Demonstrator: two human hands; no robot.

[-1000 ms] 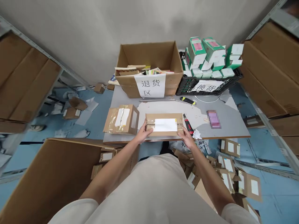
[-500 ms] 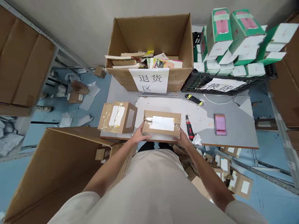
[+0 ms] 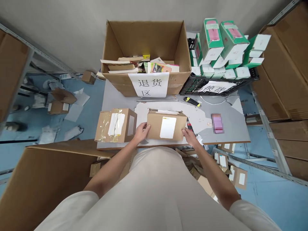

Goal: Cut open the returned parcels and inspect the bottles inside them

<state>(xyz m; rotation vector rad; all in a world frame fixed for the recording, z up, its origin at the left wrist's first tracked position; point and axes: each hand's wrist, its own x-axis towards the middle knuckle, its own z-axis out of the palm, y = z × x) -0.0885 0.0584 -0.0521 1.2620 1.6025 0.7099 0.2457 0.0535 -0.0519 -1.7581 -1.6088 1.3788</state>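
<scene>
Between my two hands is a brown cardboard box point(image 3: 154, 126), tilted so that a broad side with a white label faces me. My left hand point(image 3: 142, 131) grips its left end, thumb on the near face. At the lower right corner my right hand point(image 3: 190, 136) pinches the same box. Just beyond that hand lies a red and black utility knife point(image 3: 190, 125), partly hidden by the box. Left of my left hand stands a second taped cardboard box point(image 3: 117, 125) with white labels.
A large open carton point(image 3: 178, 84) of books stands at the table's back. Beside it, a black crate point(image 3: 185, 88) holds several green-and-white boxes. A yellow and black cutter point(image 3: 192, 101) and a pixelated pink item point(image 3: 218, 123) lie on the table point(image 3: 231, 134). An open carton point(image 3: 60, 179) stands lower left.
Both hands have tipped the held box: its labelled, taped top has turned away and another labelled side shows. The whole view has shifted slightly.
</scene>
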